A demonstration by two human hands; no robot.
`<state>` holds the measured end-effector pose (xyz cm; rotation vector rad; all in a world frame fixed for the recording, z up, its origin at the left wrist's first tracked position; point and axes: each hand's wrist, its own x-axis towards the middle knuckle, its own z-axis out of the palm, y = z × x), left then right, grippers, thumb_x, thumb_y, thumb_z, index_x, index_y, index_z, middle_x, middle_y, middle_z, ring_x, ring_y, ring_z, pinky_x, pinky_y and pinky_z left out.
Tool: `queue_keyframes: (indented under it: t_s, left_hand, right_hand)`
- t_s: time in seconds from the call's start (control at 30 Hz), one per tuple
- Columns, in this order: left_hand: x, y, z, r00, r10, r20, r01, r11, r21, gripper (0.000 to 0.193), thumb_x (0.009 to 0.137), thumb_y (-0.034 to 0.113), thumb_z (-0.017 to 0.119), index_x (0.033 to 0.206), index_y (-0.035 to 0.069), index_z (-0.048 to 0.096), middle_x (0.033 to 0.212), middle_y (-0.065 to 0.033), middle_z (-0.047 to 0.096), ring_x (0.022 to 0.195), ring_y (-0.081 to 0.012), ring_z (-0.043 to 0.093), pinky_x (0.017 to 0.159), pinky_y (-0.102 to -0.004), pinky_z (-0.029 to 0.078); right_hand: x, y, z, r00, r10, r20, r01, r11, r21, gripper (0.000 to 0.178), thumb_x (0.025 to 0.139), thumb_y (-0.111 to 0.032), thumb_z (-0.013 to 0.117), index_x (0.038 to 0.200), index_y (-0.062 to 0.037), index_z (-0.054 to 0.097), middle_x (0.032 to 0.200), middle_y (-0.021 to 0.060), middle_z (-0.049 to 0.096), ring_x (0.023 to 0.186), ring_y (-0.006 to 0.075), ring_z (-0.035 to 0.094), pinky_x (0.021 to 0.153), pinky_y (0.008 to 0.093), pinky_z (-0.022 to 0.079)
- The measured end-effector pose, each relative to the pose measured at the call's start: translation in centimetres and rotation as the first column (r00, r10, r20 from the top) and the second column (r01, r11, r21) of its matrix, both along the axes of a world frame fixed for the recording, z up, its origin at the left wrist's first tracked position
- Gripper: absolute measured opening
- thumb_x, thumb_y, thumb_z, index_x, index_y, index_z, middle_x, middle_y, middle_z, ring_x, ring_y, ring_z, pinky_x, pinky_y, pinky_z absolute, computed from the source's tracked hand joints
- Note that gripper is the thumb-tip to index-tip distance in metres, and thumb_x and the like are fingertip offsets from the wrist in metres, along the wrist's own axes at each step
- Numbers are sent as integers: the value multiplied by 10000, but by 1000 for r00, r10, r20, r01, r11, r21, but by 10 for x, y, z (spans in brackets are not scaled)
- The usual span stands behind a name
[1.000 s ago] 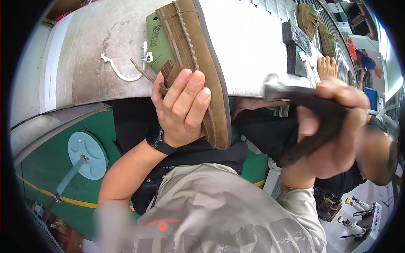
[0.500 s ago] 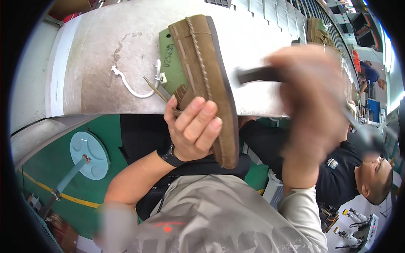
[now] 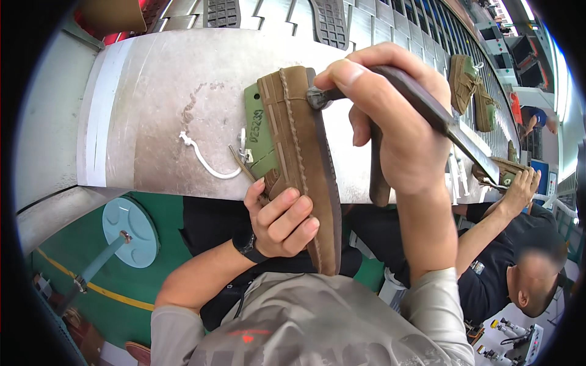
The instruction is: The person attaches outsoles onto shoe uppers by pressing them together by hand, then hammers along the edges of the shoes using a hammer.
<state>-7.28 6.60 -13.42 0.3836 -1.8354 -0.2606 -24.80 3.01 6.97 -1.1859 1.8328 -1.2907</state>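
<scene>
A brown moccasin-style shoe (image 3: 299,152) with a stitched seam sits on a green last (image 3: 261,128), tilted on its side so its sole faces right. My left hand (image 3: 281,222) is closed around its lower part, fingers over the upper. My right hand (image 3: 397,122) grips a dark, pincer-like metal tool (image 3: 421,100) with curved arms and a flat shank. The tool's rounded end touches the sole edge near the shoe's far end. Beside the last, a white cord (image 3: 207,166) lies on the pale worktop (image 3: 152,110). A thin tan strip (image 3: 242,163) sticks out near my left fingers.
Dark soles (image 3: 329,24) lie on the metal slat conveyor (image 3: 287,27) along the far side. Several brown shoes (image 3: 465,79) stand at the far right. A co-worker's hand (image 3: 522,186) touches another shoe on my right. A round light-blue base (image 3: 129,232) stands on the green floor at left.
My right hand has swung left, bringing the tool's rounded end against the sole. The shoe sits slightly lower in view, still in my left hand. The co-worker's arm now reaches to a shoe.
</scene>
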Motion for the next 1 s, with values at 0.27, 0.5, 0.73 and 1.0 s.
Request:
queue_keyframes:
  t_s: [0.27, 0.5, 0.73, 1.0]
  left_hand:
    - [-6, 4, 7, 1000, -10, 11, 10, 1000, 0, 340, 1053, 205, 585, 1383, 224, 504, 1370, 0, 552, 1328, -206, 554, 1193, -632, 347]
    - [3, 0, -1, 1000, -6, 5, 6, 1000, -24, 329, 1053, 216, 589, 1373, 213, 511, 1383, -1, 553, 1339, -206, 554, 1181, -623, 356]
    - [1, 7, 8, 1000, -23, 20, 23, 1000, 11, 385, 1027, 214, 624, 1393, 195, 506, 1409, -35, 560, 1343, -241, 559, 1173, -626, 360]
    - [92, -18, 87, 973, -137, -187, 228, 722, 653, 1014, 885, 549, 814, 1566, -39, 348, 1522, -262, 479, 1379, -365, 546, 1158, -614, 406]
  right_hand:
    - [-37, -13, 3, 983, -14, 184, 53, 976, -210, 250, 1007, -178, 590, 992, 39, 713, 972, 173, 773, 543, 88, 535, 510, 235, 438]
    - [-51, -45, -1, 997, 74, -8, -74, 995, -62, 232, 953, -222, 674, 933, -21, 788, 871, 70, 773, 547, 83, 601, 526, 216, 478]
    - [-89, -50, -50, 717, 26, 696, -106, 992, 72, 289, 989, -280, 620, 942, -19, 734, 950, 127, 784, 549, 95, 610, 544, 248, 523]
    - [-72, 50, -36, 469, 204, -859, -33, 976, 213, 436, 828, -9, 646, 1261, -42, 677, 1313, 199, 694, 1179, 387, 677, 988, 460, 553]
